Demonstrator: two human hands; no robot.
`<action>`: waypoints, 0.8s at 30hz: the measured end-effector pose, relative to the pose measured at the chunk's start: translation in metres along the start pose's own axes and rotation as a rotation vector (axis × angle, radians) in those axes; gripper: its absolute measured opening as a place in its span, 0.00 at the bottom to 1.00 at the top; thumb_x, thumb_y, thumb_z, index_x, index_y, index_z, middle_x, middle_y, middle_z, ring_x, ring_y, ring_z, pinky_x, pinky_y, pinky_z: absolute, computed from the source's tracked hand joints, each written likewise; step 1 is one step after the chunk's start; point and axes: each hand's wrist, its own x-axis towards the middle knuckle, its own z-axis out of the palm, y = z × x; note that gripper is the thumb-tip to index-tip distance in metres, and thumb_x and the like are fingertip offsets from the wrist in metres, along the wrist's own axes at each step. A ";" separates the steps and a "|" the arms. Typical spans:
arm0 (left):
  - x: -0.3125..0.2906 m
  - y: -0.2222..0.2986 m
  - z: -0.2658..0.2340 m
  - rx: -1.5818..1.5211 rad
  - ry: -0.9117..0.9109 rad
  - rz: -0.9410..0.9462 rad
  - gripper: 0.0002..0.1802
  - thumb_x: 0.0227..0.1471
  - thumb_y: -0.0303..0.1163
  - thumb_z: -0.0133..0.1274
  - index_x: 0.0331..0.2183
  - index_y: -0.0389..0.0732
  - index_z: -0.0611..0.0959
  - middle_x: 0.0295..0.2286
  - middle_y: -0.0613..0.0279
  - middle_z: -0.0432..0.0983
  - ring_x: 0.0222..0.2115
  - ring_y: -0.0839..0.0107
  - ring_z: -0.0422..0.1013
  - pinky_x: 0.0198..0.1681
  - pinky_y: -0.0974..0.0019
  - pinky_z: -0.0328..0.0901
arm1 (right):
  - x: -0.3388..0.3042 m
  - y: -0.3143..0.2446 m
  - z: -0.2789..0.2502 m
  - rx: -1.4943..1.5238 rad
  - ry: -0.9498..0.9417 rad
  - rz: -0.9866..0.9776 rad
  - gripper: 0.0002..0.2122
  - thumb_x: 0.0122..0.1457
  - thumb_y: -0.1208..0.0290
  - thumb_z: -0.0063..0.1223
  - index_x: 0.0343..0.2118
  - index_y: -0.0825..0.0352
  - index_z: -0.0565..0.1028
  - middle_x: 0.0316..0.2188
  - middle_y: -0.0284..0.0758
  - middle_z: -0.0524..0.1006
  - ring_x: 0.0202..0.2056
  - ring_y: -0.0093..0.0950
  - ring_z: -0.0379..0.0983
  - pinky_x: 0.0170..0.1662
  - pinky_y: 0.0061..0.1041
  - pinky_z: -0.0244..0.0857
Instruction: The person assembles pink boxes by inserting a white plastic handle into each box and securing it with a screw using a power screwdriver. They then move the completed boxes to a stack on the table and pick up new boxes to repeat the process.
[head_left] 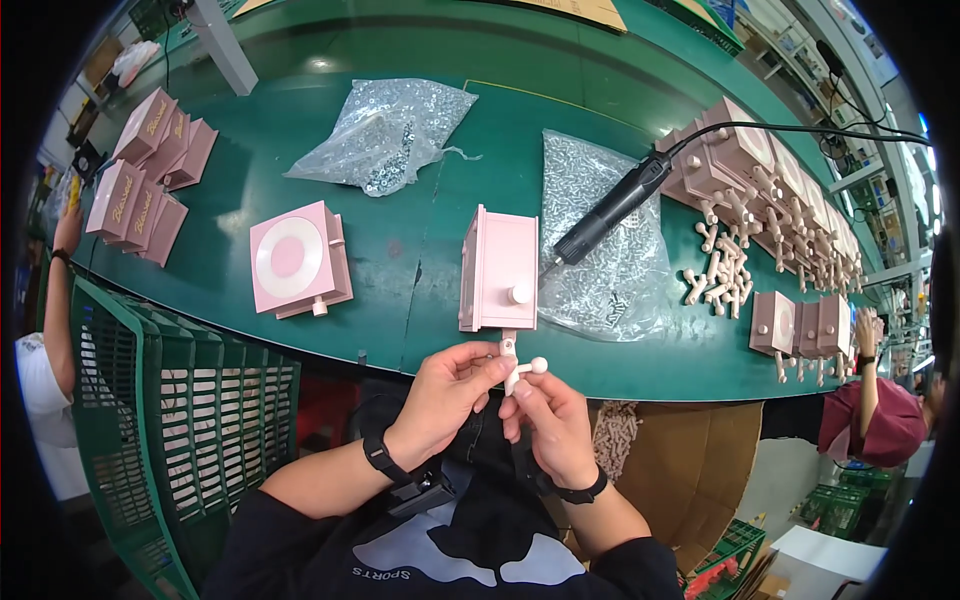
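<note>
At the table's front edge, my left hand (450,395) pinches a small pale crank handle (515,376) with a ball-shaped knob. The fingers of my right hand (553,418) are closed on the same handle from the other side. Just beyond my fingertips a pink box (508,265) stands on the table, with a round knob on its side. A short pale stem (508,342) sticks out from the box toward my hands; whether the handle touches it, I cannot tell. Left of it lies another pink box (290,258) with a white ring on its top face.
A black electric screwdriver (615,212) lies over a clear bag of screws (600,290). Behind is a bag of metal nuts (385,135). Loose handles (718,270) and rows of pink boxes (770,180) fill the right. Green crates (185,400) stand left; co-workers' arms (62,330) show at both sides.
</note>
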 end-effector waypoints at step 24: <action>0.006 0.006 0.013 -0.206 0.100 -0.058 0.14 0.64 0.34 0.50 0.45 0.35 0.80 0.39 0.60 0.79 0.38 0.71 0.76 0.44 0.67 0.70 | 0.003 -0.008 -0.001 -0.040 0.035 0.010 0.10 0.67 0.71 0.49 0.44 0.74 0.74 0.27 0.35 0.78 0.23 0.20 0.73 0.26 0.18 0.66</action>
